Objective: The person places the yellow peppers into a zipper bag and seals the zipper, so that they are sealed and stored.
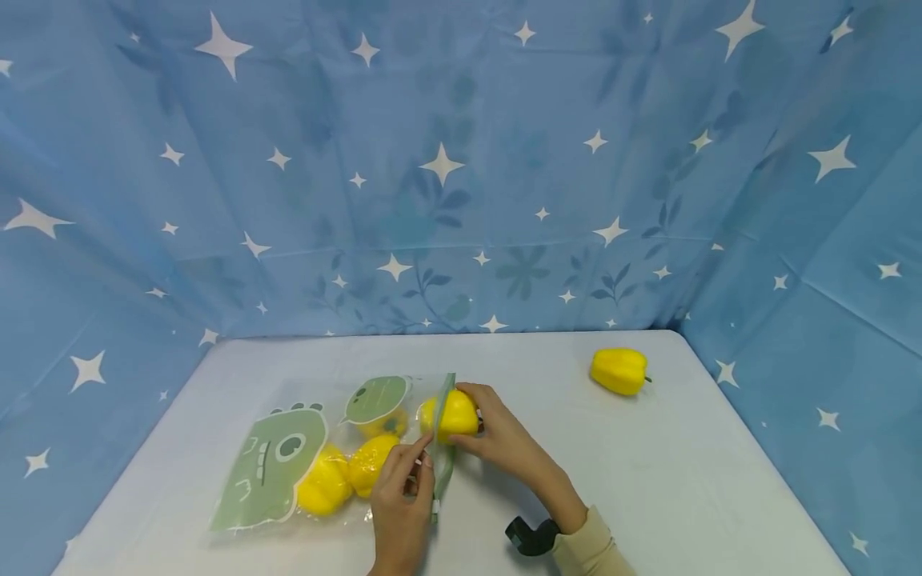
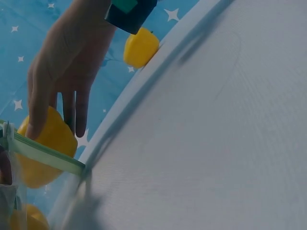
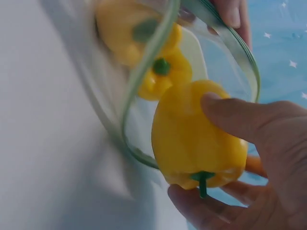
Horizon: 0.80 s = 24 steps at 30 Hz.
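Note:
A clear zip bag (image 1: 277, 460) with a green cartoon print lies on the white table, its green-edged mouth facing right. Inside it are several yellow bell peppers (image 1: 324, 482). My left hand (image 1: 403, 500) pinches the near side of the bag's mouth; its fingertips are partly hidden by the bag and fingers. At the opening, my right hand (image 1: 504, 432) grips another yellow bell pepper (image 3: 196, 136) between thumb and fingers. That pepper is partly inside the mouth, its green stem pointing out toward the right palm in the right wrist view.
One more yellow bell pepper (image 1: 619, 370) lies on the white table (image 1: 648, 480) near the back right corner. Blue star-patterned cloth (image 1: 461, 160) hangs behind and along both sides. A dark wrist device (image 1: 531, 536) sits at the right wrist.

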### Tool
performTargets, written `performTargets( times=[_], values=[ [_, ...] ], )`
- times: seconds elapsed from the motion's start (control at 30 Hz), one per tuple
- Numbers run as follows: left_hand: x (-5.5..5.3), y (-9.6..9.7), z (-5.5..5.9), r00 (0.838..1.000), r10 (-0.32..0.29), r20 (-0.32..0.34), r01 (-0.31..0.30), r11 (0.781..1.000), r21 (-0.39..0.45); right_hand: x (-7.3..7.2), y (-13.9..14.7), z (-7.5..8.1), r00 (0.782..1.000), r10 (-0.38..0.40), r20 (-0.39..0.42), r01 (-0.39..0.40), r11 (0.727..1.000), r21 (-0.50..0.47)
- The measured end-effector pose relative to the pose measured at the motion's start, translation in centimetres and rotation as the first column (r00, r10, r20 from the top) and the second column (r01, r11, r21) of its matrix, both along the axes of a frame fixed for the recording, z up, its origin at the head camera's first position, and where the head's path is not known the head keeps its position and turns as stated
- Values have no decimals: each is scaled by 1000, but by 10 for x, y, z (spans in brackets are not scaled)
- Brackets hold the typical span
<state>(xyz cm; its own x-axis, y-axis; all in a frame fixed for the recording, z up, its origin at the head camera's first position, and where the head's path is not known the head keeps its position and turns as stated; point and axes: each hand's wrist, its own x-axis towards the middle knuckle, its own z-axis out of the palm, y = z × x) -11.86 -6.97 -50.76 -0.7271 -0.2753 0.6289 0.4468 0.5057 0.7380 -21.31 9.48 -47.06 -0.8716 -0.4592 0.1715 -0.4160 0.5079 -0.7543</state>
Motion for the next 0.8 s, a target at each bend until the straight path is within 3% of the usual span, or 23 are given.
performTargets(
  times=[0.47, 0.8],
  values=[
    [1, -1, -3, 999, -16, -47, 16, 1000, -8, 13, -28, -24, 991, -126, 48, 133, 977, -167],
    [0, -1, -4, 999, -22, -34, 22, 1000, -14, 16, -38, -30, 985, -123, 119, 151, 952, -267]
  ],
)
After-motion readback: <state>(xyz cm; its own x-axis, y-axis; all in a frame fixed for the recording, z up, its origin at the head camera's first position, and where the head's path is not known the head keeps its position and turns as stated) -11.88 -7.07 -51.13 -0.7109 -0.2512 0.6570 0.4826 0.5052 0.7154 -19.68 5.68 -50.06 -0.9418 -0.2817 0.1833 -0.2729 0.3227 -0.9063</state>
